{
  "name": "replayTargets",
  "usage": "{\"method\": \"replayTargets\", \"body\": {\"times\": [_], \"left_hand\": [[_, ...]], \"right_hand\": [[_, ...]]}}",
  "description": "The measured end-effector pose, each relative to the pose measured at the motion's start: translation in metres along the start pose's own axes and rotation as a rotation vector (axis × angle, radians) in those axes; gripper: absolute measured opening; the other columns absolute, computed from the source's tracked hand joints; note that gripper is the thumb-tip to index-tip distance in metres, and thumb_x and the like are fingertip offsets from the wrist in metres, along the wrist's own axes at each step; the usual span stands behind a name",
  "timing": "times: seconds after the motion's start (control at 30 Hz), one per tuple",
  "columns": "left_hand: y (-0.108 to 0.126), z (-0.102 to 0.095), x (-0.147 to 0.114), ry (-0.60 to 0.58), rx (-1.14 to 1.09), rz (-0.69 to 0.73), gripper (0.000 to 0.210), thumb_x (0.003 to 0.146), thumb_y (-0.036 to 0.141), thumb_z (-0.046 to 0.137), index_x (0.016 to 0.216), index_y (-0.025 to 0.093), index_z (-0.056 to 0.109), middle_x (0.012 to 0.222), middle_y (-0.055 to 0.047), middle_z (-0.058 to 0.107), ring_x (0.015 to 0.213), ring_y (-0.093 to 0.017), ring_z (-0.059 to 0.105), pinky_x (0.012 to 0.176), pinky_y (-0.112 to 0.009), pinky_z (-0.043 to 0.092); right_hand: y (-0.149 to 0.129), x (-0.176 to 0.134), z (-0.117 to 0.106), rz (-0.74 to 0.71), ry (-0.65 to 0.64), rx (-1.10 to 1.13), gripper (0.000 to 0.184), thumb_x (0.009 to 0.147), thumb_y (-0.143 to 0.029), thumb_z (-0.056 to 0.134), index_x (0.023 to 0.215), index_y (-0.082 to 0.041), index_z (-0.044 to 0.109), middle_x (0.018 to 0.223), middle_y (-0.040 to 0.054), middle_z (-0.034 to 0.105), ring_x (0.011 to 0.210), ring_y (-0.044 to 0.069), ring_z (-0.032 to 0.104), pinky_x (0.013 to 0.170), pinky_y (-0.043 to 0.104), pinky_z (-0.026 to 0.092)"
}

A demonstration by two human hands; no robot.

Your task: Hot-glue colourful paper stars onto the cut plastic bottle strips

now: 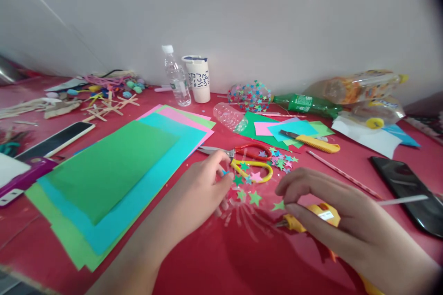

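My left hand (207, 184) is closed, its thumb and fingers curled at the edge of a clear plastic piece (254, 221) whose lower part is cut into thin strips. Green, blue and pink paper stars (255, 198) show on or through this plastic. Between thumb and fingertips, my right hand (325, 212) pinches a light green star (278, 205). Under that hand lies a yellow hot glue gun (294, 223), its nozzle pointing left. Scissors (254, 151) with one red and one yellow handle lie just beyond my left fingers. Loose stars (282, 159) are scattered beside the handles.
Coloured paper sheets (117, 170) cover the left. Behind stand a water bottle (177, 78) and a cup (199, 78). A star-covered clear piece (249, 96), a green bottle (304, 103) and a yellow box cutter (311, 141) lie at back right. A black phone (408, 193) lies right.
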State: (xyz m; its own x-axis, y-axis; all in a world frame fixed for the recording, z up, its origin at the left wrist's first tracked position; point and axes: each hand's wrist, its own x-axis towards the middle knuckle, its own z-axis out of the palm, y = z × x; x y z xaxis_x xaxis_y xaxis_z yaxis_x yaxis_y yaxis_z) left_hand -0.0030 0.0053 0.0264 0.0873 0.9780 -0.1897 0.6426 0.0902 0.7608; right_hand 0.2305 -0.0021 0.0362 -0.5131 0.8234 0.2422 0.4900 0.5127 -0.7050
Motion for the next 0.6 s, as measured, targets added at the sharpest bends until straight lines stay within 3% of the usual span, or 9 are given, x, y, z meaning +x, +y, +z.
{"method": "replayTargets", "body": {"times": [0.1,0.2,0.4,0.5,0.6], "left_hand": [[-0.004,-0.006,-0.004,0.051,0.1,0.028,0.025,0.089,0.039,0.048,0.107,0.028,0.062,0.071,0.001,0.068,0.05,-0.016,0.063,0.046,-0.023,0.043],[-0.003,-0.014,-0.005,0.03,0.108,0.023,0.026,0.089,0.04,0.049,0.109,0.028,0.062,0.072,0.001,0.069,0.048,-0.016,0.063,0.046,-0.023,0.043],[-0.005,-0.023,-0.001,-0.221,-0.141,-0.057,0.025,0.089,0.044,0.049,0.106,0.026,0.054,0.072,0.003,0.065,0.052,-0.018,0.068,0.05,-0.026,0.051],[-0.011,-0.018,0.002,-0.314,-0.303,-0.067,0.022,0.09,0.039,0.05,0.107,0.026,0.052,0.079,0.002,0.065,0.065,-0.019,0.07,0.057,-0.029,0.056],[-0.013,-0.008,0.004,-0.378,-0.322,-0.055,0.025,0.09,0.038,0.051,0.11,0.024,0.053,0.09,-0.003,0.068,0.076,-0.021,0.071,0.065,-0.031,0.056]], "right_hand": [[-0.004,-0.001,0.004,-0.032,-0.021,0.002,0.009,0.091,-0.02,0.05,0.086,-0.026,0.055,0.088,0.0,0.065,0.08,0.013,0.063,0.069,0.019,0.051],[-0.006,0.0,0.008,-0.005,-0.034,0.037,0.01,0.092,-0.021,0.048,0.085,-0.026,0.054,0.09,-0.0002,0.064,0.082,0.013,0.064,0.069,0.02,0.051],[-0.005,0.004,0.02,0.29,-0.087,0.224,0.013,0.096,-0.031,0.044,0.087,-0.026,0.051,0.095,-0.0018,0.06,0.065,0.01,0.059,0.061,0.022,0.049],[0.002,0.007,0.023,0.365,-0.093,0.316,0.015,0.095,-0.035,0.044,0.084,-0.025,0.05,0.104,0.0,0.059,0.078,0.013,0.059,0.063,0.024,0.047],[0.015,0.013,0.019,0.305,-0.033,0.332,0.013,0.093,-0.033,0.048,0.083,-0.025,0.051,0.106,0.0014,0.06,0.101,0.02,0.057,0.078,0.028,0.045]]}}
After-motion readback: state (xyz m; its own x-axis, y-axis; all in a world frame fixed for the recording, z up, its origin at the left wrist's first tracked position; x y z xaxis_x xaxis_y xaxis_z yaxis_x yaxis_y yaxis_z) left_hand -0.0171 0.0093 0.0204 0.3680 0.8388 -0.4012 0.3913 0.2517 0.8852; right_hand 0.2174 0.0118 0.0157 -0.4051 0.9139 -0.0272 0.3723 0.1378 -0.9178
